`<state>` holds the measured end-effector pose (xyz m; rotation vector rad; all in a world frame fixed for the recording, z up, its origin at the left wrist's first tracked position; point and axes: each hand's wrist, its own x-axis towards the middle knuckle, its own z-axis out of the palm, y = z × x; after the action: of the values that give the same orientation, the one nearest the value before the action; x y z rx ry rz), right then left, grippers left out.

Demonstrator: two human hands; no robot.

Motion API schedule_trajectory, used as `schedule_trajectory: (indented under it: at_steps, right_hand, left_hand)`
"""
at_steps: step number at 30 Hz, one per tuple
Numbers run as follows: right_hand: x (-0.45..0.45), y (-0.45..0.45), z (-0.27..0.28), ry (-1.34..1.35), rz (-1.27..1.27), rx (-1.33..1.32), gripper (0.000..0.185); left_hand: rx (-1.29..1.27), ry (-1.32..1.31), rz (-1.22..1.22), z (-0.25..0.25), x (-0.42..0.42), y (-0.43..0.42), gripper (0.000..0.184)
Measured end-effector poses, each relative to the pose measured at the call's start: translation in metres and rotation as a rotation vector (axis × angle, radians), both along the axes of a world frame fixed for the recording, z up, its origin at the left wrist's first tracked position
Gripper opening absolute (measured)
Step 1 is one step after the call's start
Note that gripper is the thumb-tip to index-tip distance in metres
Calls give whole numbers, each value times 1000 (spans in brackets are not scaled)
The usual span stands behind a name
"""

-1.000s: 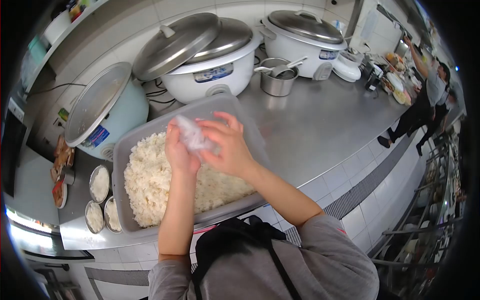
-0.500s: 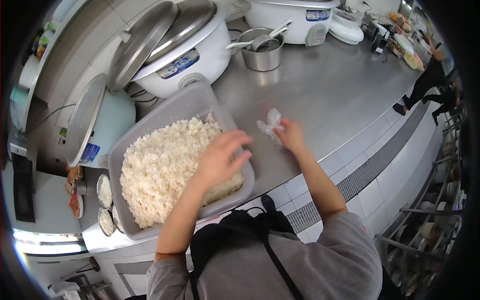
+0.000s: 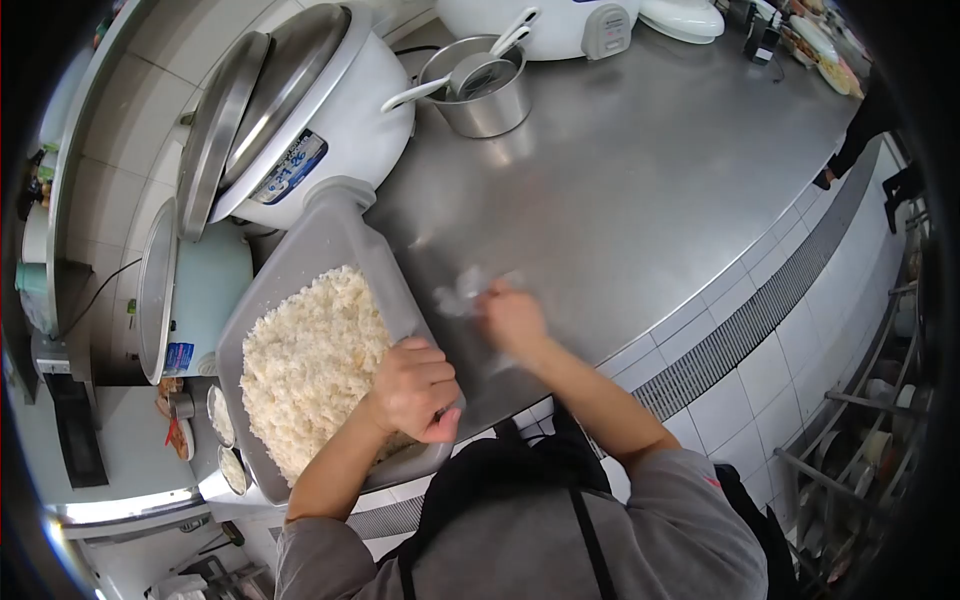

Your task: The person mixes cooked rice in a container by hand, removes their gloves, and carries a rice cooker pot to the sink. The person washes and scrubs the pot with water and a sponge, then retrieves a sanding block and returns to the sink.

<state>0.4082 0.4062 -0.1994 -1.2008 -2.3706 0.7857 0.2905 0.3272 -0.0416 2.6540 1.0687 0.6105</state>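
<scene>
A grey plastic tub [image 3: 382, 283] holds a large heap of white rice [image 3: 315, 355]. My left hand [image 3: 418, 388] is closed with curled fingers at the tub's right rim; what its fingers grip is hidden. To the right, my right hand [image 3: 508, 315] is closed on a crumpled clear plastic bag [image 3: 463, 292], just over the steel counter [image 3: 620, 190]. Both the bag and this hand are blurred by motion.
Behind the tub stand a white cooker [image 3: 340, 140] with leaning metal lids and a pale blue cooker [image 3: 212, 290]. A steel pot [image 3: 490, 112] holds white-handled utensils. Small rice bowls [image 3: 232, 468] sit left of the tub. Another person's legs [image 3: 868, 125] show at right.
The view has turned rightward. My hands, together around the bag at first, have separated; the right one carried the bag over the counter. My left hand has closed at the tub's rim.
</scene>
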Motion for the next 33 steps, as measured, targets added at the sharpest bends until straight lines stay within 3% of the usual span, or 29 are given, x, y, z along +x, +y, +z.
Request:
schedule_trajectory:
  at_steps: [5, 6, 8, 10, 12, 14, 16, 18, 22, 25, 28, 31, 33]
  right_hand:
    - [-38, 28, -16, 237, 380, -296, 21]
    - [-13, 44, 12, 173, 571, -543, 31]
    - [41, 51, 12, 579, 687, -759, 38]
    - [97, 75, 38, 314, 776, -528, 34]
    - [138, 99, 51, 210, 280, -567, 30]
    - [172, 151, 13, 145, -166, 10, 34]
    - [183, 181, 5, 140, -359, 426, 25]
    - [178, 185, 8, 6, -319, 446, 24]
    - [173, 193, 7, -41, -226, 485, 22]
    - [171, 201, 11, 265, -91, 98, 21]
    - [132, 238, 9, 556, -226, -361, 18]
    - [84, 281, 17, 345, -222, -157, 28]
    - [46, 308, -5, 79, -181, 200, 43]
  left_hand:
    - [55, -29, -59, -1, 17, 40, 22]
    - [64, -23, -77, -2, 25, 47, 22]
    - [102, -62, -120, -17, 46, 59, 23]
    - [44, -33, -150, -28, 70, 58, 23]
    - [-24, -22, -164, -31, 74, 61, 25]
    - [-35, -7, -181, -32, 80, 64, 24]
    - [-87, 30, -187, -27, 80, 66, 21]
    - [-190, 80, -189, -16, 79, 64, 17]
    - [-99, -92, 124, 26, 36, 41, 20]
    - [21, -166, 653, 44, -32, -15, 20]
    - [243, -254, 1221, 33, -99, -90, 16]
    - [279, -207, 1647, 11, -158, -180, 19]
    - [192, -95, 1877, -6, -184, -232, 24]
